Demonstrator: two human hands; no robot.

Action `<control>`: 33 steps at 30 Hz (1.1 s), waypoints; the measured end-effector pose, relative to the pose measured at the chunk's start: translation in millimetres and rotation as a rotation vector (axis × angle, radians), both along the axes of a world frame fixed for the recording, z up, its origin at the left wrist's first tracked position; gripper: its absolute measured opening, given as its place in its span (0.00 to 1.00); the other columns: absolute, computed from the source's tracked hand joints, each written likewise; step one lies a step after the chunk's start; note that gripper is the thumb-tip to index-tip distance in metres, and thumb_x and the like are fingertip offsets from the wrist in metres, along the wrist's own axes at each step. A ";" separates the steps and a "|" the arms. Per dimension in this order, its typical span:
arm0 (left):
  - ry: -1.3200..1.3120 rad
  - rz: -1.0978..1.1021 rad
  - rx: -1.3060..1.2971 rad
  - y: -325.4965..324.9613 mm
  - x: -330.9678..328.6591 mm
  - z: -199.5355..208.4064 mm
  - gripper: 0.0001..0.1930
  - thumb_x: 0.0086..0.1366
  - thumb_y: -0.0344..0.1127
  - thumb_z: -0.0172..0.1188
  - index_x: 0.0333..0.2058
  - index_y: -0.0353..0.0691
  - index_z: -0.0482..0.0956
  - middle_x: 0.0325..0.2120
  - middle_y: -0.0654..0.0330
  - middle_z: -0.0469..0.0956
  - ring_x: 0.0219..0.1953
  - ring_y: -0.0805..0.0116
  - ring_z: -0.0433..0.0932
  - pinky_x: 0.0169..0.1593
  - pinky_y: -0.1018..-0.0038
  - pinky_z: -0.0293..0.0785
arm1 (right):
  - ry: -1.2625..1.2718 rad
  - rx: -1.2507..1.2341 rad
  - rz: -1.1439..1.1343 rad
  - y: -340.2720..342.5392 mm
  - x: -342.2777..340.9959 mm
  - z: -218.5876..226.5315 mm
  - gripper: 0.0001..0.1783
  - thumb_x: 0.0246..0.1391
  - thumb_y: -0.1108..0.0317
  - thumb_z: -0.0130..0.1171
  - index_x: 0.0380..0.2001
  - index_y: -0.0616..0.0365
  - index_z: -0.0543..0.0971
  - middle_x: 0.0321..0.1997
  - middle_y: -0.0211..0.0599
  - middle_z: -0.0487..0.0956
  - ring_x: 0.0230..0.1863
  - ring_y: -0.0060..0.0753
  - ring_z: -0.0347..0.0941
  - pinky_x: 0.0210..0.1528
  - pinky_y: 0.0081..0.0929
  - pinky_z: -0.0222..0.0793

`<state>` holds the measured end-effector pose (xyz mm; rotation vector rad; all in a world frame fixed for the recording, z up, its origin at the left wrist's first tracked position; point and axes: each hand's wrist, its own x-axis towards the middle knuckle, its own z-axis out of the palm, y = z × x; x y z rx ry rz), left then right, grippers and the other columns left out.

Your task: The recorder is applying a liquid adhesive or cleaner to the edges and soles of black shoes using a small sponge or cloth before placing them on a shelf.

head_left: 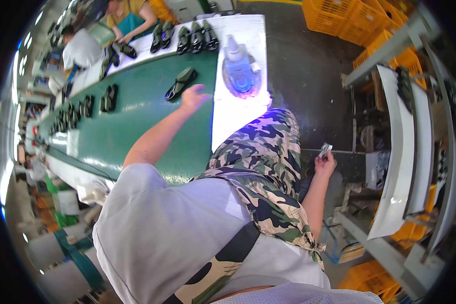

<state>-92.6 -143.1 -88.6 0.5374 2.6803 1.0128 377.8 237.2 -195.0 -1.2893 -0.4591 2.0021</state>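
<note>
My left hand (193,98) is over the green conveyor belt (152,121), its fingers stretched out and apart, holding nothing. Just beyond it lies a single dark, glossy shoe (181,84) on the belt; the hand is nearest to this shoe, and I cannot tell whether they touch. Off to the right, above the floor, my right hand (325,166) pinches a small, crumpled-looking silvery piece (325,149) between thumb and fingers. A translucent squeeze bottle with a nozzle (237,66) stands in a round dish on the white table end (248,30), lit bluish.
More dark shoes (196,38) line the far white ledge, and several (72,115) sit farther left on the belt. Across from me a person (131,17) handles shoes. Yellow crates (334,20) are stacked at the back right. A metal rack (392,147) rises on my right.
</note>
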 end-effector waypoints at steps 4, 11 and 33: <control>0.010 0.279 -0.199 -120.9 -53.8 -43.7 0.36 0.42 0.47 0.75 0.52 0.41 0.79 0.48 0.51 0.81 0.51 0.56 0.80 0.56 0.66 0.73 | -0.173 -0.001 0.096 5.3 -34.5 25.9 0.07 0.53 0.64 0.65 0.33 0.49 0.78 0.32 0.28 0.77 0.30 0.28 0.72 0.30 0.28 0.67; 0.130 0.199 -0.274 -100.8 -121.5 -67.9 0.45 0.41 0.43 0.77 0.60 0.40 0.69 0.60 0.51 0.69 0.61 0.53 0.69 0.62 0.63 0.69 | -0.182 0.290 0.382 -3.6 -131.8 106.2 0.08 0.53 0.70 0.62 0.38 0.54 0.77 0.33 0.34 0.78 0.33 0.33 0.76 0.31 0.30 0.71; -0.149 -0.822 -0.315 -141.0 -33.2 -19.6 0.33 0.38 0.34 0.74 0.49 0.37 0.78 0.53 0.53 0.75 0.57 0.54 0.73 0.66 0.54 0.60 | -0.936 1.906 1.094 -117.3 -385.9 116.0 0.05 0.43 0.65 0.65 0.24 0.52 0.82 0.30 0.40 0.80 0.38 0.47 0.77 0.40 0.46 0.70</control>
